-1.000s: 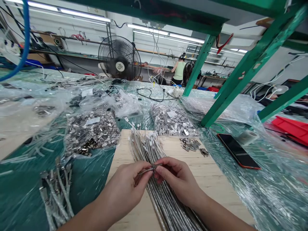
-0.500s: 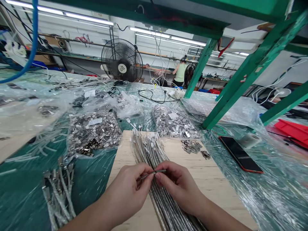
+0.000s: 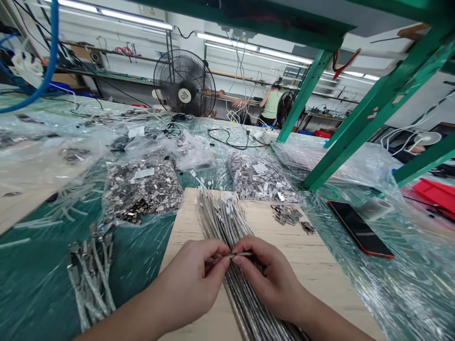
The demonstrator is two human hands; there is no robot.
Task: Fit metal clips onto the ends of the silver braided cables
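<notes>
Strip (image 3: 244, 254) is pinched by left hand (image 3: 194, 277) and right hand (image 3: 275, 279), fingertips together, above the cables (image 3: 249, 296) on the board (image 3: 302, 265). Handling looks unfinished; how much is left, I cannot tell.

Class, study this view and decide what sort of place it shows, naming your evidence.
Probably a small assembly workshop: bags of small metal parts and a bundle of braided cables lie on the plastic-covered bench, and another person is at a bench behind.
</notes>
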